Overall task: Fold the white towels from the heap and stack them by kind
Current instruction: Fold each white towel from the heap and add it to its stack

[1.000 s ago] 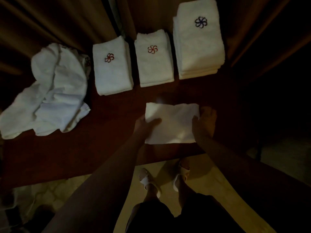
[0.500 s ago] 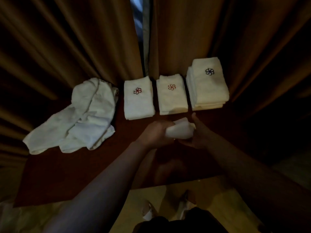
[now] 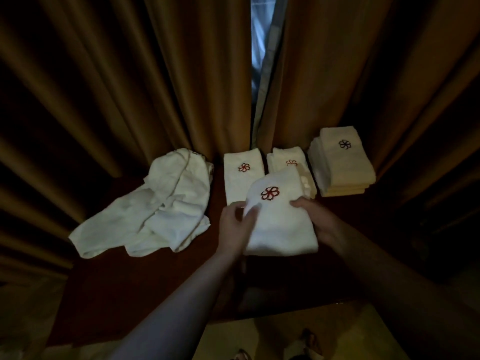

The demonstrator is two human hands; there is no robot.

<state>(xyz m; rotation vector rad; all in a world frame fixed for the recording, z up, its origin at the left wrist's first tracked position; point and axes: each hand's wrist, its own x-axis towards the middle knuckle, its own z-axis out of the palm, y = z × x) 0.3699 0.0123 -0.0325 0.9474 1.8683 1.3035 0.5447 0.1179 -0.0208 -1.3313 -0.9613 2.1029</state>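
while the left hand [image 3: 235, 224] grips the folded towel [image 3: 279, 216], the right hand [image 3: 315, 216] holds its other edge.

Heavy golden-brown curtains [image 3: 130, 87] hang in deep folds along the far edge of the dark reddish-brown desk [image 3: 145, 289] where I stand, filling nearly the whole view. A narrow gap [image 3: 257, 48] between the two drapes lets in a strip of pale bluish daylight; a grey lining shows along the right drape's edge. The room is dim, its corners lost in shadow. Below the desk's near edge, a patch of yellowish floor [image 3: 259, 339] shows beneath me.
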